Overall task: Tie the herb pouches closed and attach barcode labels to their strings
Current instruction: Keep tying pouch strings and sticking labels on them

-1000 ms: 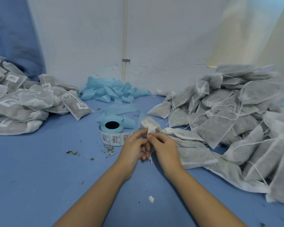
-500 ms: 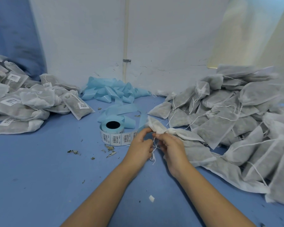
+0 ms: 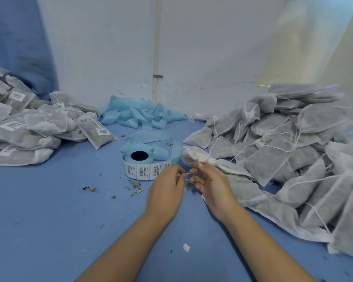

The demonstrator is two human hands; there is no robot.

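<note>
Both hands, the left hand (image 3: 166, 187) and the right hand (image 3: 209, 183), pinch the drawstring (image 3: 186, 174) of one gathered herb pouch (image 3: 204, 159), so the tying step seems in hand, and next the knot must be pulled tight before a barcode label from the label roll (image 3: 140, 165).

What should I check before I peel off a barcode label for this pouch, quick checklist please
1. Pouch neck gathered shut: ok, bunched tight.
2. String held: ok, left hand and right hand each pinch it.
3. Knot finished: cannot tell, too small.
4. Label roll close by: ok, upright beside the left hand, barcodes facing out.
5. A hand free to peel: not ok, both are on the string.
6. Labelled pile kept apart from unlabelled pile: ok.
</note>
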